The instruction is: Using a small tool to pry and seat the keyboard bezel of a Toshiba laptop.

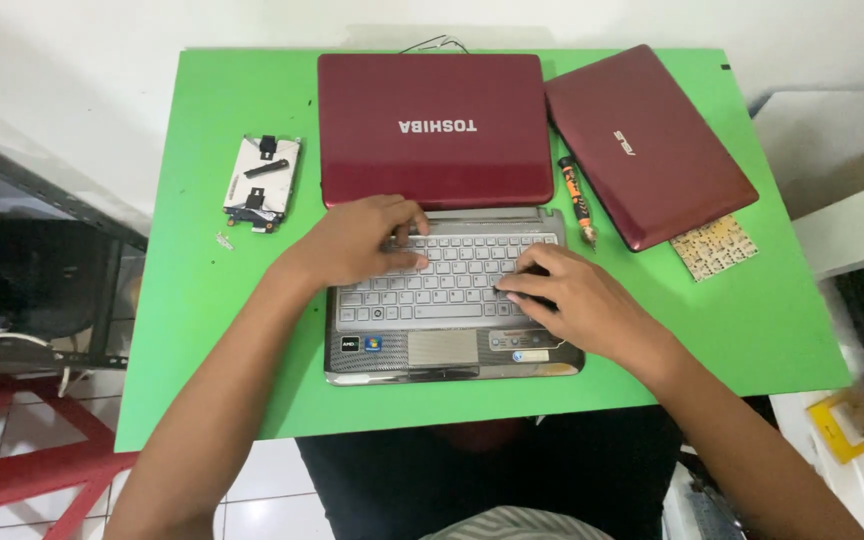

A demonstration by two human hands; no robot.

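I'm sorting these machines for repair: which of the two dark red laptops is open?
The larger dark red laptop at the table's middle, folded back flat, silver keyboard exposed under both hands. The smaller dark red laptop to its right lies shut, at an angle.

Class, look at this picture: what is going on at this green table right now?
A person has both hands on the keyboard of an open red laptop lying folded flat on the green table. The left hand rests on the upper left keys; the right hand presses at the keyboard's right edge. A second, closed red laptop lies to the right, a screwdriver between the two. A removed hard drive sits on the left.
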